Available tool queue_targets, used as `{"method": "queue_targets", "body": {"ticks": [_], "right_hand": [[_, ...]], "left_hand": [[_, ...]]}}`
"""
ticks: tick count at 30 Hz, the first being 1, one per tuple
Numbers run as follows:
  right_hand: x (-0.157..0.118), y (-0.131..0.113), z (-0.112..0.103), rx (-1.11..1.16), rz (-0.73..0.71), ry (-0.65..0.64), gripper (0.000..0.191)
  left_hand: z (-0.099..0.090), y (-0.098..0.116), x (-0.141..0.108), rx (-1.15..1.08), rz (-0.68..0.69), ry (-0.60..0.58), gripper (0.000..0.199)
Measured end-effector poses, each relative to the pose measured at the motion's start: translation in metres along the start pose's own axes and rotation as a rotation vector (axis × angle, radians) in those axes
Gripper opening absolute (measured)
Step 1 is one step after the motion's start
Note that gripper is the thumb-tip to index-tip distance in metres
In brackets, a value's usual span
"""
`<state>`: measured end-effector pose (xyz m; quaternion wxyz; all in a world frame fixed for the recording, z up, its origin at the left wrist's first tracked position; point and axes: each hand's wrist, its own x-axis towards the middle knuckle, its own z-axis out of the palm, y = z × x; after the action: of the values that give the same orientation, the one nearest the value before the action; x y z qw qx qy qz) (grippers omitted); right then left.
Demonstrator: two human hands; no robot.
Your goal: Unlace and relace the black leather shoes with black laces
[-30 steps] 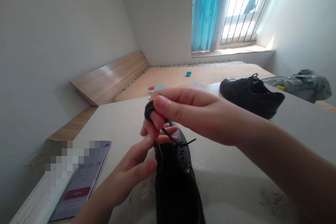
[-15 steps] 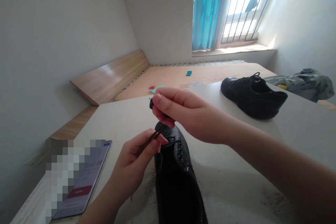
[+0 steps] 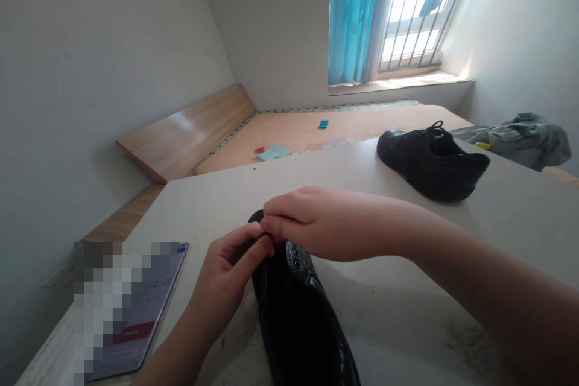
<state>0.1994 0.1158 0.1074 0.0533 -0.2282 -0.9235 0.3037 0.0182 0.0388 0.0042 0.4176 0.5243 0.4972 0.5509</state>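
A black leather shoe lies on the white table, its toe pointing away from me and its opening toward me. Over the front of it, my left hand pinches a black shoelace between thumb and index finger. My right hand meets it from the right, fingers closed on the lace and touching the left fingertips. Most of the lace is hidden by the fingers. Bare eyelets show on the shoe's right flap. The second black shoe, its lace tied in a bow, stands further back on the right.
At the left table edge lies a tablet or phone, partly blurred out. Beyond the white table is a bed board with a pale green paper and a small teal piece. Crumpled clothes lie at the right.
My right hand has come down and toward me to meet my left fingers, where before it held the lace end higher up. The shoe's toe sits slightly further left in view.
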Motion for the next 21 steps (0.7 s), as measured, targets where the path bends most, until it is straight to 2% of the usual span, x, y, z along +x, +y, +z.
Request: {"method": "queue_targets", "body": {"ticks": [6, 10, 12, 15, 18, 21], "right_hand": [[0.012, 0.014, 0.001, 0.286, -0.036, -0.054, 0.033], [0.013, 0.013, 0.002, 0.256, -0.025, -0.012, 0.032], [0.01, 0.01, 0.001, 0.18, -0.002, -0.014, 0.032], [0.007, 0.008, 0.0, 0.108, 0.032, -0.085, 0.03], [0.01, 0.01, 0.002, 0.142, 0.012, -0.125, 0.029], [0.015, 0.015, 0.005, 0.209, -0.023, -0.146, 0.03]], "left_hand": [[-0.001, -0.001, 0.001, 0.0, 0.045, 0.032, 0.018], [0.0, 0.001, 0.001, 0.083, 0.09, 0.1, 0.017], [0.0, 0.002, 0.001, 0.129, 0.109, 0.078, 0.015], [0.0, 0.003, 0.001, 0.118, 0.081, -0.008, 0.009], [-0.003, 0.002, 0.003, 0.047, 0.042, -0.057, 0.004], [-0.006, -0.001, 0.006, 0.034, 0.083, -0.066, 0.003]]}}
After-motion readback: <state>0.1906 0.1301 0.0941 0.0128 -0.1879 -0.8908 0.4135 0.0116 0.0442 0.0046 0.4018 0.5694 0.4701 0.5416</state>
